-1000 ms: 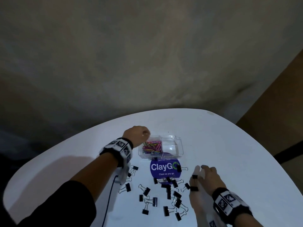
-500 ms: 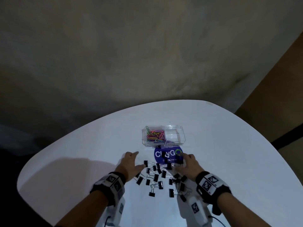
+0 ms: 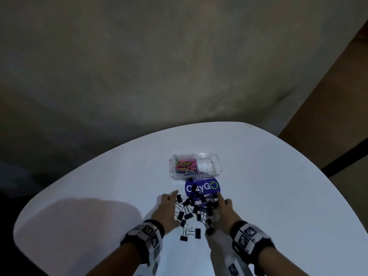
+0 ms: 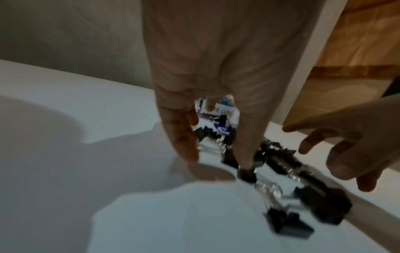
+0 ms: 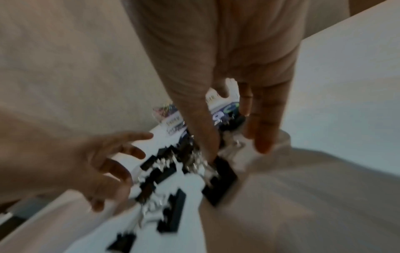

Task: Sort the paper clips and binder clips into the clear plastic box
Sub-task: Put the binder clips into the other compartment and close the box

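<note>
Currently the binder clips are lying heaped on the bench between both hands, left hand and right hand flanking them equally near with fingers spread and gripping nothing, while the clear plastic box is sitting just beyond, its right compartment empty.

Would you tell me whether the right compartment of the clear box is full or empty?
Empty: the right compartment shows only clear plastic, while the paper clips fill the left one.
</note>
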{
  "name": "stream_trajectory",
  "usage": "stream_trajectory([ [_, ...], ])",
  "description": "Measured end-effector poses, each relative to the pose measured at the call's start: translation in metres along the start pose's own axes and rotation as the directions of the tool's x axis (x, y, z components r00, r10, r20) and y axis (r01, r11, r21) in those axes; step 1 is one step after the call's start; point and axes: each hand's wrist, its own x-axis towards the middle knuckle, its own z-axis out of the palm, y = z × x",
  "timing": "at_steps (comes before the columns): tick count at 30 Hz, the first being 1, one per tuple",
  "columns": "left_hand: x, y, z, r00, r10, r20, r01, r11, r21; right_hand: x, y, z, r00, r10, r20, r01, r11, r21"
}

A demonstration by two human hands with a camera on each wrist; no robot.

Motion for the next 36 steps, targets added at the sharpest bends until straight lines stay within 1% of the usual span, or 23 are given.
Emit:
stream_trajectory([
  [1,0.001,0.001,-0.003,0.999,-0.011,0.035,0.008,0.998,0.067,0.002,0.0,-0.007,0.998,0.04,0.05,-0.038,0.998,-0.047],
  [3,0.002,0.001,-0.005,0.996,-0.031,0.084,0.011,0.973,0.229,0.005,0.002,-0.014,0.995,0.078,0.056,-0.064,0.971,-0.23],
  [5,0.005,0.006,-0.003,0.992,-0.048,0.116,0.007,0.943,0.333,0.007,-0.001,-0.012,0.993,0.099,0.064,-0.072,0.94,-0.335],
  [8,0.021,0.022,-0.001,0.987,-0.062,0.151,0.004,0.934,0.357,0.021,-0.014,-0.005,0.998,0.062,0.03,-0.045,0.917,-0.396],
  [11,0.033,0.035,-0.001,0.985,-0.061,0.163,0.009,0.952,0.305,0.033,-0.031,-0.003,0.998,0.031,0.047,-0.01,0.917,-0.398],
  [13,0.039,0.039,-0.002,0.991,-0.044,0.125,0.013,0.971,0.238,0.039,-0.038,-0.001,0.998,0.032,0.062,-0.008,0.934,-0.357],
  [15,0.043,0.04,-0.003,0.996,-0.054,0.078,0.041,0.987,0.154,0.044,-0.04,0.002,0.999,0.028,0.033,-0.018,0.959,-0.282],
  [17,0.046,0.04,-0.005,0.996,-0.07,0.051,0.064,0.992,0.111,0.046,-0.041,0.003,1.0,0.02,-0.013,-0.022,0.972,-0.232],
  [21,0.047,0.041,-0.004,0.997,-0.072,0.011,0.069,0.982,0.174,0.051,-0.042,0.005,0.997,0.025,-0.07,-0.037,0.983,-0.18],
  [24,0.048,0.04,-0.005,0.998,-0.058,-0.018,0.06,0.982,0.181,0.054,-0.042,-0.001,0.998,0.023,-0.057,-0.031,0.99,-0.135],
  [26,0.049,0.037,-0.007,0.998,-0.054,-0.027,0.057,0.987,0.151,0.057,-0.038,-0.009,0.999,0.014,-0.044,-0.018,0.995,-0.099],
  [28,0.048,0.035,-0.011,0.997,-0.06,-0.038,0.063,0.994,0.093,0.058,-0.033,-0.016,0.998,0.002,-0.063,-0.002,1.0,-0.01],
  [30,0.046,0.034,-0.017,0.996,-0.077,-0.04,0.078,0.997,0.011,0.056,-0.025,-0.023,0.997,0.017,-0.079,-0.004,0.987,0.161],
  [33,0.041,0.031,-0.024,0.996,-0.09,-0.018,0.087,0.988,-0.131,0.049,-0.015,-0.032,0.996,0.076,-0.045,-0.049,0.897,0.439],
  [34,0.037,0.03,-0.026,0.996,-0.087,-0.006,0.085,0.983,-0.164,0.046,-0.013,-0.037,0.997,0.078,-0.027,-0.055,0.877,0.478],
  [36,0.032,0.032,-0.033,0.998,-0.062,0.018,0.064,0.981,-0.185,0.039,-0.013,-0.05,0.999,0.045,0.004,-0.041,0.873,0.486],
])
